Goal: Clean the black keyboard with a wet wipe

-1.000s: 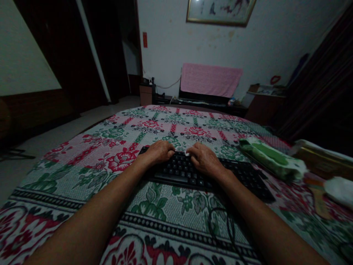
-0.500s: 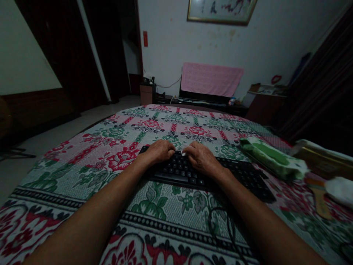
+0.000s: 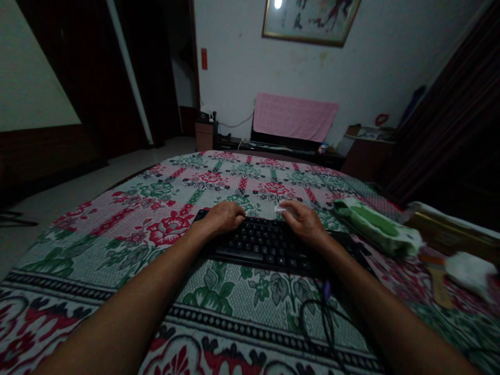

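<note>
- Left hand (image 3: pixel 224 216) sat on keyboard (image 3: pixel 248 242), 10 o'clock, likely steadying it; couldn't tell fingers' grip.
- Right hand (image 3: pixel 307 223), 1 o'clock: fingers pinched white wad (image 3: pixel 279 209), probably for control.

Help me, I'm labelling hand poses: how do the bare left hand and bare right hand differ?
The left hand rests on the left end of the black rectangular keyboard; the right hand pinches a small white wad. The left hand points rightward, the right hand leftward. Both are bare and curled.
</note>
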`<control>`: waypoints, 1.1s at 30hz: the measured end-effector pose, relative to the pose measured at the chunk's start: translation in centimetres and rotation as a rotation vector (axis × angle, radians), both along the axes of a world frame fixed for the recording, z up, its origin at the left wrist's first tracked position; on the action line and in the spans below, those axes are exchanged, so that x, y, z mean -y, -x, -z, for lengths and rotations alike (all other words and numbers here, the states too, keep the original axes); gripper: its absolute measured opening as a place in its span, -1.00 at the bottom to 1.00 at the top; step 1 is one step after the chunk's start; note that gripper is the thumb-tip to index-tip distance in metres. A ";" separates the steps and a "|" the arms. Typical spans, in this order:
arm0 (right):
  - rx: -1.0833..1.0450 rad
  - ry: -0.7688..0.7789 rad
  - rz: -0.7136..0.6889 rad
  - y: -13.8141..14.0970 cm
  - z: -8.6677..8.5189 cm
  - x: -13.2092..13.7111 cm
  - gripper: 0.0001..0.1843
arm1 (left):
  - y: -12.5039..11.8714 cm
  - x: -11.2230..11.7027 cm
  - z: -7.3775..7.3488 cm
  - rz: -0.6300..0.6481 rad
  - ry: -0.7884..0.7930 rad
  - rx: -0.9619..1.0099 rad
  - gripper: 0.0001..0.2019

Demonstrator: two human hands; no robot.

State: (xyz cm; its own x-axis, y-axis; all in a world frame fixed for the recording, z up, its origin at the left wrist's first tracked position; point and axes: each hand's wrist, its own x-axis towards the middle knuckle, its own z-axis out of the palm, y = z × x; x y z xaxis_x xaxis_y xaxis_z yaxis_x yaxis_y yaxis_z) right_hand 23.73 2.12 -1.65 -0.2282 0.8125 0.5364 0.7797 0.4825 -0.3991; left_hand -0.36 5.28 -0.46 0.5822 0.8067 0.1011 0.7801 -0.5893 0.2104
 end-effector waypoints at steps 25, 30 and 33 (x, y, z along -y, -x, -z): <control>0.504 0.047 0.017 2.0 -0.4 1.8 -0.77 | 0.0 0.0 0.2 -0.011 0.005 0.027 -0.72; 0.405 0.028 0.030 1.3 -0.5 1.4 -0.75 | 0.0 0.0 0.2 -0.005 -0.006 0.007 -0.72; 0.354 0.021 0.048 0.3 -0.4 1.0 -0.73 | 0.0 0.0 0.1 -0.013 -0.008 -0.004 -0.71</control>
